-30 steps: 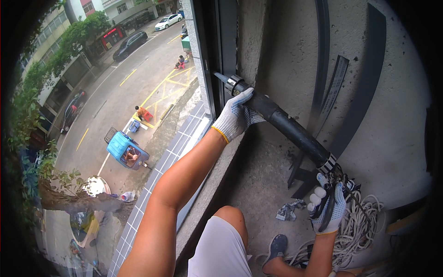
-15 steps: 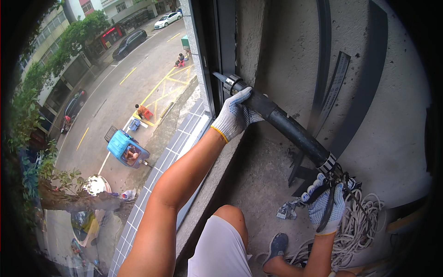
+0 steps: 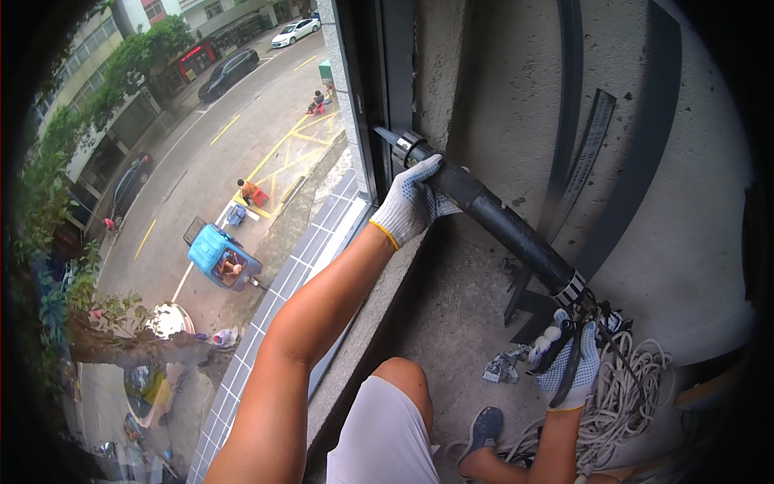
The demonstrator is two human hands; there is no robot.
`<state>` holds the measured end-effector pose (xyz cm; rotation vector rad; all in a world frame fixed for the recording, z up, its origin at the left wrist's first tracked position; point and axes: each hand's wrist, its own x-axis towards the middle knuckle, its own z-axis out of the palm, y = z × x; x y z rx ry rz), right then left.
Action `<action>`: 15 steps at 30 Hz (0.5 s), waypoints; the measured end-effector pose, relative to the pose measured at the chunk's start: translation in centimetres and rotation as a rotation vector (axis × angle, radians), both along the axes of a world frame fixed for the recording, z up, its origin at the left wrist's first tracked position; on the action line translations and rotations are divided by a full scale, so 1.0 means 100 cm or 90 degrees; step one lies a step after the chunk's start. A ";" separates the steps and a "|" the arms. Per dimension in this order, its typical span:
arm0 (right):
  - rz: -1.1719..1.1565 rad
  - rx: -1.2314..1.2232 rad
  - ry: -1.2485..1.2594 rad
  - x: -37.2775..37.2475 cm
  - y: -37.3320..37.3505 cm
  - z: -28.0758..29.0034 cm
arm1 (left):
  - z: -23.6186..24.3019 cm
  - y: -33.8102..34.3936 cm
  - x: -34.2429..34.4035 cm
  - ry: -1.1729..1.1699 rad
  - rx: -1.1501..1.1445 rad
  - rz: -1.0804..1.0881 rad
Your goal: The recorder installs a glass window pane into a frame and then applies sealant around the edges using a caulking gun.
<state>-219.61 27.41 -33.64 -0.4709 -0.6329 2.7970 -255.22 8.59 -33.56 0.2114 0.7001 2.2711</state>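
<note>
My left hand point(image 3: 415, 202), in a white dotted glove with yellow cuff, is closed round the barrel of a long black sealant gun point(image 3: 522, 238) near its front collar. The gun slants from upper left to lower right, its narrow nozzle point(image 3: 385, 135) at the dark window frame point(image 3: 366, 85); whether the tip touches is unclear. My right hand point(image 3: 564, 363), gloved likewise, is closed on the gun's black handle and trigger at the lower right, just below the rear collar.
Coiled white rope point(image 3: 637, 387) and crumpled grey scrap point(image 3: 504, 367) lie on the concrete floor. Dark strips point(image 3: 633, 185) lean against the wall. A concrete sill point(image 3: 339, 403) borders the window. Down in the street are seated people point(image 3: 246, 194), cars and a blue small vehicle point(image 3: 211, 250).
My right hand's fingers have shifted slightly on the handle and trigger. My left hand and the gun stay nearly still. Small figures on the street at far left have moved.
</note>
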 end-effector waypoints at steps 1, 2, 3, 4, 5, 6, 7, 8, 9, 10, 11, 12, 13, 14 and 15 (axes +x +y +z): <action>0.001 0.000 -0.001 0.000 0.000 0.000 | -0.001 0.000 0.000 0.006 0.002 -0.001; 0.006 0.000 0.000 0.000 0.000 0.000 | -0.002 0.000 0.000 0.005 0.002 -0.001; 0.011 -0.001 0.001 0.000 0.001 -0.001 | -0.003 0.000 -0.001 0.000 0.005 -0.002; 0.011 -0.001 0.000 0.000 0.001 -0.002 | -0.004 0.000 -0.001 -0.006 0.011 -0.006; 0.013 0.003 -0.004 0.000 0.002 -0.003 | -0.005 0.000 -0.001 -0.006 0.008 -0.003; 0.015 0.007 -0.008 0.000 0.003 -0.004 | -0.006 0.000 -0.001 -0.006 0.002 -0.003; 0.015 0.007 -0.009 0.001 0.004 -0.005 | -0.007 0.000 -0.001 -0.004 -0.001 -0.002; 0.029 0.003 0.012 0.001 0.005 -0.007 | -0.008 0.000 -0.001 -0.005 -0.003 -0.003; 0.043 -0.001 0.033 0.002 0.005 -0.008 | -0.009 0.000 0.000 -0.008 -0.005 0.000; 0.043 -0.001 0.032 0.003 0.006 -0.009 | -0.009 0.000 0.000 -0.009 -0.004 0.000; 0.051 -0.011 0.038 0.003 0.007 -0.011 | -0.010 0.000 0.000 -0.012 -0.008 0.002; 0.060 -0.022 0.044 0.003 0.007 -0.012 | -0.011 0.000 0.001 -0.012 -0.014 0.005; 0.061 -0.022 0.043 0.004 0.008 -0.013 | -0.012 0.000 0.001 -0.006 -0.013 0.006; 0.070 -0.017 0.048 0.004 0.009 -0.014 | -0.013 0.001 0.001 -0.013 -0.019 0.008; 0.079 -0.012 0.053 0.004 0.009 -0.015 | -0.014 0.001 0.001 -0.011 -0.018 0.010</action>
